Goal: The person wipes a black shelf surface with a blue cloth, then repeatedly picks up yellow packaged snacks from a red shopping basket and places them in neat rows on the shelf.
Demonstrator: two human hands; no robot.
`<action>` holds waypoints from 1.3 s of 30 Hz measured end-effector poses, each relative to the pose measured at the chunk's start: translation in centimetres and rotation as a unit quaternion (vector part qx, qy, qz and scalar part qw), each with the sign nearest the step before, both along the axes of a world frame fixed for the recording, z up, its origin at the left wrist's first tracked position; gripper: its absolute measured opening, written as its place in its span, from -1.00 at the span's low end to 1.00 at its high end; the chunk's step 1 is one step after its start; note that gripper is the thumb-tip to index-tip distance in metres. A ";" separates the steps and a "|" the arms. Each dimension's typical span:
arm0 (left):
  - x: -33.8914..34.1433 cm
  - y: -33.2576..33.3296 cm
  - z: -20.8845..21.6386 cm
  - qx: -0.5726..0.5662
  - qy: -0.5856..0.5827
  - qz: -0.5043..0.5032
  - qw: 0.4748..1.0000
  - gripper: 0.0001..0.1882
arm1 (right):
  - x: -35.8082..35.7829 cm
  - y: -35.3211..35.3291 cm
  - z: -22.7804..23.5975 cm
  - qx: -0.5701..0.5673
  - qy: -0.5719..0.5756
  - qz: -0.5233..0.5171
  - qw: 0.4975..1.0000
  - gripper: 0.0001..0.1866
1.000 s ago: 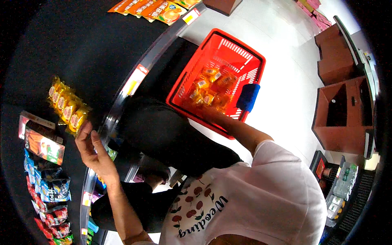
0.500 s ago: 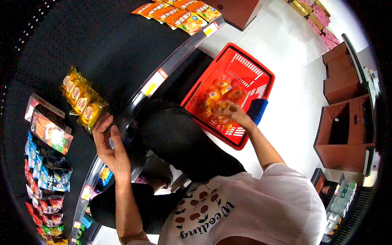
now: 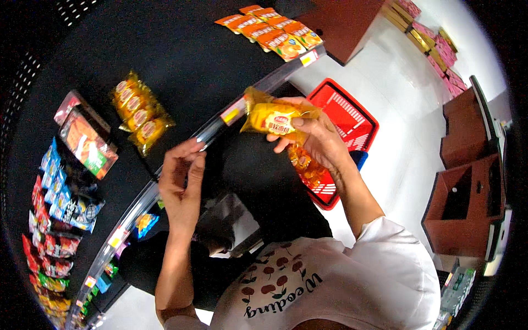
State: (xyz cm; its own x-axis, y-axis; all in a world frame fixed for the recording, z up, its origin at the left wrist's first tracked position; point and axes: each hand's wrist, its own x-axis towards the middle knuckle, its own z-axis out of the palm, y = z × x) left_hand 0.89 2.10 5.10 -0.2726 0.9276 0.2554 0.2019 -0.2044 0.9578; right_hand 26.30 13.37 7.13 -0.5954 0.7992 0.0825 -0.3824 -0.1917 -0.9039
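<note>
My right hand (image 3: 324, 137) grips a packaged bread bun (image 3: 275, 120) in clear yellow wrap, raised above my knee with its label upward. Beside the shelf's front edge is my left hand (image 3: 181, 181), its fingers loosely curved, a gap at the thumb and nothing in it. On the black shelf past that hand lies a row of similar wrapped buns (image 3: 140, 114). Below my right hand stands a red shopping basket (image 3: 352, 104), partly hidden by my arm; several orange-wrapped packets (image 3: 308, 168) lie inside it.
Left of the buns sit flat food packs (image 3: 88, 140) and rows of blue and red snack bags (image 3: 71, 203). Orange pouches (image 3: 275, 33) lie at the shelf's far end. A price strip (image 3: 236, 113) lines its edge. Brown cabinets (image 3: 467, 187) stand at right.
My right hand has come up out of the basket to the left and now holds a wrapped bun. My left hand has moved away from the row of buns toward the shelf edge.
</note>
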 end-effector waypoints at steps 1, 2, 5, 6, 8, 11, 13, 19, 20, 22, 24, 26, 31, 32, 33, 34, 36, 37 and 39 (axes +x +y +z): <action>0.0 -0.2 0.2 0.006 -0.027 -0.005 1.000 -0.57 | -1.1 -0.2 0.0 -0.009 0.009 0.028 1.000 -0.49; -0.2 -0.3 0.5 0.007 -0.030 -0.021 0.999 -0.57 | -2.2 -0.7 0.4 -0.021 -0.007 0.032 0.999 -0.49; -0.4 -0.9 1.5 -0.015 -0.108 -0.034 0.993 -0.65 | -5.0 -1.4 0.1 -0.037 -0.022 0.082 0.996 -0.46; -0.7 -1.0 1.2 -0.013 -0.112 -0.034 0.993 -0.63 | -5.9 -1.4 -0.3 -0.038 -0.030 0.103 0.994 -0.46; -1.6 -1.6 0.3 -0.012 -0.123 -0.038 0.992 -0.64 | -7.5 -1.7 -0.8 -0.038 -0.054 0.128 0.990 -0.45; -2.7 -2.7 -0.4 -0.027 -0.169 -0.038 0.985 -0.73 | -9.5 -2.2 -1.3 -0.014 -0.120 0.133 0.984 -0.44; -3.5 -3.5 -0.9 -0.056 -0.177 -0.020 0.983 -0.71 | -10.2 -2.3 -1.7 0.054 -0.222 0.121 0.966 -0.50; -5.3 -4.7 -2.4 -0.075 -0.184 0.073 0.977 -0.79 | -12.6 -1.8 -3.2 0.092 -0.195 0.105 0.971 -0.55; -5.6 -4.6 -2.2 -0.075 -0.179 0.081 0.978 -0.80 | -13.0 -1.5 -3.3 0.109 -0.194 0.104 0.969 -0.56; -6.9 -4.0 -2.9 -0.066 -0.127 0.089 0.986 -0.81 | -14.2 -0.6 -3.6 0.141 -0.192 0.101 0.966 -0.57; -7.6 -3.0 -2.6 -0.033 -0.107 0.107 0.988 -0.78 | -15.6 0.4 -3.3 0.180 -0.220 0.064 0.957 -0.59; -8.5 -1.6 -2.8 0.018 -0.049 0.124 0.991 -0.74 | -17.0 2.4 -3.6 0.246 -0.228 0.036 0.941 -0.63; -10.4 0.4 -3.5 0.035 -0.050 0.175 0.983 -0.75 | -19.5 4.9 -3.5 0.323 -0.251 -0.023 0.912 -0.73; -10.4 0.6 -3.8 0.038 -0.049 0.178 0.982 -0.75 | -19.6 5.0 -3.7 0.329 -0.266 -0.028 0.906 -0.73; -10.4 0.7 -4.1 0.040 -0.048 0.181 0.982 -0.75 | -19.7 5.2 -3.8 0.334 -0.282 -0.032 0.899 -0.74; -10.3 0.9 -4.4 0.042 -0.047 0.184 0.981 -0.75 | -19.7 5.4 -4.1 0.339 -0.294 -0.033 0.893 -0.74; -10.3 0.8 -5.1 0.037 -0.021 0.188 0.981 -0.76 | -19.9 5.8 -5.0 0.349 -0.317 -0.033 0.882 -0.74; -10.3 0.8 -5.4 0.034 -0.008 0.190 0.981 -0.77 | -19.8 5.8 -5.3 0.353 -0.332 -0.027 0.875 -0.74; -10.1 0.7 -5.7 0.035 0.011 0.206 0.978 -0.78 | -19.8 5.7 -5.5 0.362 -0.361 -0.015 0.859 -0.73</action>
